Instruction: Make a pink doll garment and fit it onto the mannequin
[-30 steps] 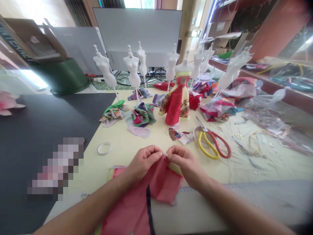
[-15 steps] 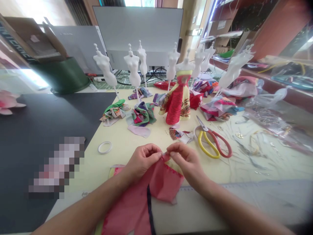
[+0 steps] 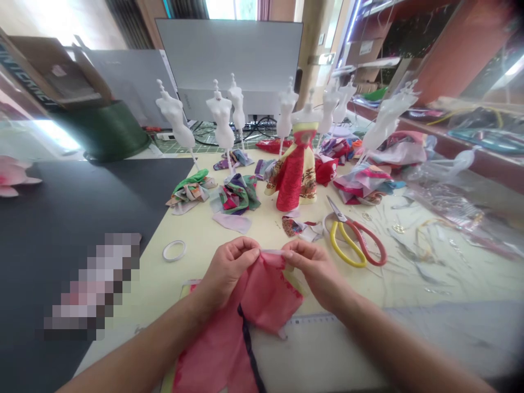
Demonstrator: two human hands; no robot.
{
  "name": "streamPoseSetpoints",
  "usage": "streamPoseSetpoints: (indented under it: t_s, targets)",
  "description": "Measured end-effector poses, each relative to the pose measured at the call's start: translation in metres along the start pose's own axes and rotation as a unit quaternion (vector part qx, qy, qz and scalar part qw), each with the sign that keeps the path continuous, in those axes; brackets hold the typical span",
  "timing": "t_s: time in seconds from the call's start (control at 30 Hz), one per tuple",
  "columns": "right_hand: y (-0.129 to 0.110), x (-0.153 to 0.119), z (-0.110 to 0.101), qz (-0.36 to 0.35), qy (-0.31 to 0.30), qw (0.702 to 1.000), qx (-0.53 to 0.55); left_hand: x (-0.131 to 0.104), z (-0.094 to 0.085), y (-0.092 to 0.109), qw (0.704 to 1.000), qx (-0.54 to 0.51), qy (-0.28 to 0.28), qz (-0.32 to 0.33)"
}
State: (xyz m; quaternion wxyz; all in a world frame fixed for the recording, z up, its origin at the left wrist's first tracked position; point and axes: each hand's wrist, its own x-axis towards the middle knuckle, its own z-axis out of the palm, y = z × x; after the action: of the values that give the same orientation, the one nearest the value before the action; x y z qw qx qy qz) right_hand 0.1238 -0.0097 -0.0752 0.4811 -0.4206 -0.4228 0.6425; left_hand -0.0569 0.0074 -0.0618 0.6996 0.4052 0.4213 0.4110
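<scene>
A pink fabric piece (image 3: pixel 268 297) with a dark strip along one edge hangs over the front of the cream table (image 3: pixel 204 229). My left hand (image 3: pixel 233 267) pinches its top edge between thumb and fingers. The other end of that short edge is pinched by my right hand (image 3: pixel 313 267), and the edge is stretched between the two. Beyond my hands stands a small dress form in a red and cream dress (image 3: pixel 290 174). Scissors with yellow and red handles (image 3: pixel 354 234) lie right of my right hand.
Several white dress forms (image 3: pixel 222 123) stand at the back among fabric scraps (image 3: pixel 239 194). A tape roll (image 3: pixel 174 250) lies left, near a dark mat (image 3: pixel 102 202). A clear ruler (image 3: pixel 393 322) and plastic bags (image 3: pixel 462 191) are at the right.
My hands have moved apart, from nearly touching to a short gap, drawing the fabric's top edge out straight between them. The camera view has shifted slightly.
</scene>
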Motion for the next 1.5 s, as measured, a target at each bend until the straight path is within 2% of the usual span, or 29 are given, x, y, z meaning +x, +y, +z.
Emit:
streamPoseSetpoints:
  t_s: [0.27,0.57,0.87,1.0,1.1,1.27,1.5]
  targets:
    - [0.0005,0.0011,0.0009,-0.016,0.061,0.998,0.005,0.0008,0.0004,-0.0006,0.999,0.037,0.0,-0.004]
    - [-0.0005,0.0005,0.0001,-0.021,0.054,0.998,0.038,0.0013,0.0016,0.0,1.0,0.011,0.018,-0.022]
    - [0.0005,0.0003,0.0003,-0.034,0.082,0.995,0.047,0.0016,0.0013,0.0011,0.998,0.047,0.049,-0.011]
    - [0.0005,0.0002,0.0003,-0.022,0.076,0.995,0.056,0.0005,0.0006,0.001,0.997,0.052,0.051,-0.008]
    - [0.0016,0.0012,0.0,-0.042,0.058,0.995,0.069,0.0013,0.0005,-0.0003,0.997,0.055,0.049,-0.004]
    - [0.0018,0.0012,0.0008,-0.035,0.058,0.997,0.023,0.0021,0.0012,-0.0011,0.997,0.063,0.049,0.002]
    - [-0.0012,0.0002,0.0041,-0.015,0.053,0.999,0.004,0.0034,0.0009,0.0004,0.992,0.087,0.088,0.013]
